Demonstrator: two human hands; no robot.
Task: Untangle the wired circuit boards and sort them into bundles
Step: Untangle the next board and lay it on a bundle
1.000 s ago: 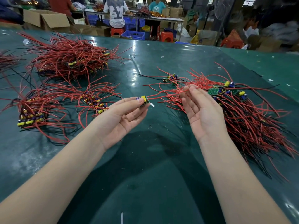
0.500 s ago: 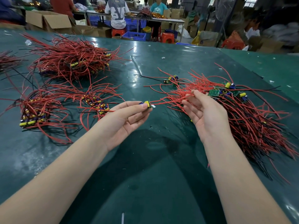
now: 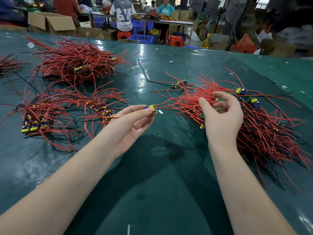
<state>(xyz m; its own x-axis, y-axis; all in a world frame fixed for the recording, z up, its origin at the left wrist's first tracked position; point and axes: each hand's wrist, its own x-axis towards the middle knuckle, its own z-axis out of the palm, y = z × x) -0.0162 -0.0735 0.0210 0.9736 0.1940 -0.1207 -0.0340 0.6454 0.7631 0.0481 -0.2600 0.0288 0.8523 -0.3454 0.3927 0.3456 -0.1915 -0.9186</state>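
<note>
Head view: only one camera, looking down over both forearms at a green table point(image 3: 169, 192).
Left hand point(image 3: 130, 126): palm up, thumb and fingertips pinched on a small circuit board point(image 3: 152, 108) with a yellow part; board held just above the table, between the two wire masses.
Board wire: red wire point(image 3: 165, 102) runs from the held board rightward into the tangled pile.
Right hand point(image 3: 221, 116): over the near-left part of the tangled pile point(image 3: 254, 129), fingers curled, thumb and forefinger closing on red strands; cannot tell if it actually has a wire clamped.
Tangled pile: red and black wires with green boards and yellow/blue parts, on the table right of centre, spreading toward the right edge.
Stray boards point(image 3: 179, 83): a couple lying at the pile's far-left fringe.
Sorted bundles: far left large bundle point(image 3: 76, 63); near left bundle point(image 3: 36, 121) with stacked yellow parts; a smaller bundle point(image 3: 101, 109) just left of the left hand.
Paper scrap point(image 3: 160, 112): white, on the table just right of the held board.
Containers: open cardboard box point(image 3: 50, 22) behind the table, contents not visible; blue crate point(image 3: 141, 38) on the floor, contents unclear.
Background: people at another table, red stools.
</note>
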